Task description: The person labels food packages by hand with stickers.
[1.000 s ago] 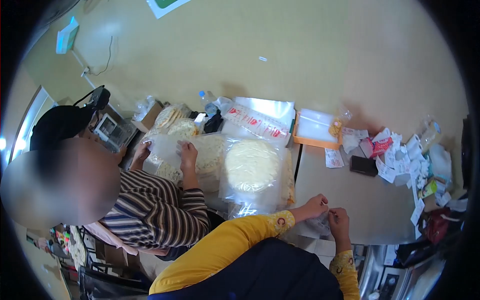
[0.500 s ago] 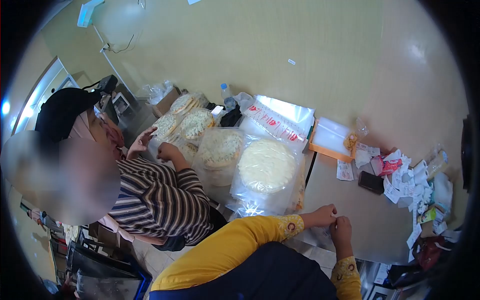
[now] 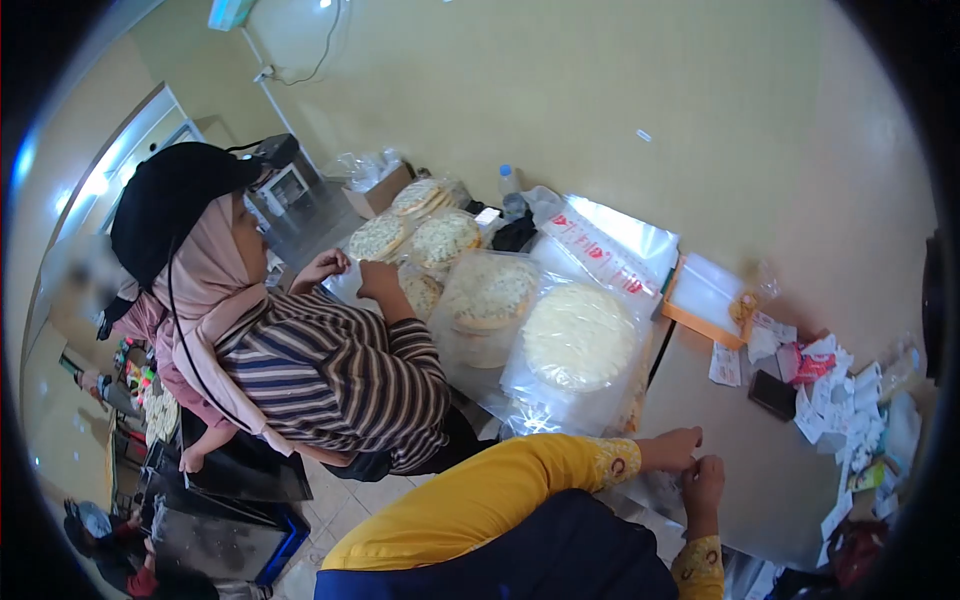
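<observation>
My left hand (image 3: 672,449), in a yellow sleeve with a patterned cuff, is closed in a pinch over the table's near edge. Close beside it, my right hand (image 3: 704,482) is closed too, fingertips near the left ones. Clear plastic (image 3: 655,492) shows faintly under both hands and seems pinched between them; its shape is hard to make out. Left of my hands, a pale round dough base (image 3: 578,338) lies in a clear bag on a stack. Next to it is a bagged round base with a herb-speckled topping (image 3: 490,292).
A co-worker in a striped top (image 3: 330,370) stands left, hands over more bagged topped rounds (image 3: 446,240). Printed packaging film (image 3: 600,250), a water bottle (image 3: 511,190) and an orange tray (image 3: 705,328) stand behind. Crumpled papers (image 3: 820,415) and a dark wallet-like item (image 3: 772,394) lie right.
The view has swung left, so everything sits further right and more of the room shows. My hands stay pinched close together. The co-worker's hands have shifted slightly.
</observation>
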The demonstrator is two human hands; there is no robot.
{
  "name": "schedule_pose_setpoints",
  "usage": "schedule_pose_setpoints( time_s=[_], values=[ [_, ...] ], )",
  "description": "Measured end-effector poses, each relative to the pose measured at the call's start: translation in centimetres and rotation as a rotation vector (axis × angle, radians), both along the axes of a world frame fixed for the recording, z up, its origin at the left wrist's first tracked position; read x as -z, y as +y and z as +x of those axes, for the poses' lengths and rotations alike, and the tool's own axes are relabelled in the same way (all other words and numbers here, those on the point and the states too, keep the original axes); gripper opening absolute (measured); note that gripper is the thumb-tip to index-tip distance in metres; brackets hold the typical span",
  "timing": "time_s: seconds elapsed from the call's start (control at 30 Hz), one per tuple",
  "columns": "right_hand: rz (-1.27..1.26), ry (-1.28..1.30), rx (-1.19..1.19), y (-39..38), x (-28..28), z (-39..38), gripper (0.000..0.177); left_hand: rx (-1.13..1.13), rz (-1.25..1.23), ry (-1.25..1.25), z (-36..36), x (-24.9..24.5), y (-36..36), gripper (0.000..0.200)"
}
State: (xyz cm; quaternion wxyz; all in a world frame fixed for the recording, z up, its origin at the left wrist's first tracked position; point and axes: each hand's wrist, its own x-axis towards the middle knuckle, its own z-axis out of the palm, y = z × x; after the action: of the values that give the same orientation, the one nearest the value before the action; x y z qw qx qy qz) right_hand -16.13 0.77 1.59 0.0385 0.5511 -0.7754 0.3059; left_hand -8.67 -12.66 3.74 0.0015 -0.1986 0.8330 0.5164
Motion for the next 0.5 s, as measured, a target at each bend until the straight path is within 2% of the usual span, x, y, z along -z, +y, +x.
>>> schedule_pose_setpoints(
  time_s=[0.23,0.33,0.5],
  values=[
    [-0.064,-0.029,0.045,0.4,0.5,0.2,0.015,-0.066,-0.034,0.099,0.1,0.9,0.5,0.042],
    [-0.064,-0.111,0.191,0.8,1.3,0.1,0.01,-0.129,-0.005,0.123,0.2,1.2,0.4,0.039],
    [-0.169,-0.491,0.338,1.2,1.6,-0.3,0.002,-0.087,0.13,0.207,-0.5,2.3,0.6,0.034]
  ],
)
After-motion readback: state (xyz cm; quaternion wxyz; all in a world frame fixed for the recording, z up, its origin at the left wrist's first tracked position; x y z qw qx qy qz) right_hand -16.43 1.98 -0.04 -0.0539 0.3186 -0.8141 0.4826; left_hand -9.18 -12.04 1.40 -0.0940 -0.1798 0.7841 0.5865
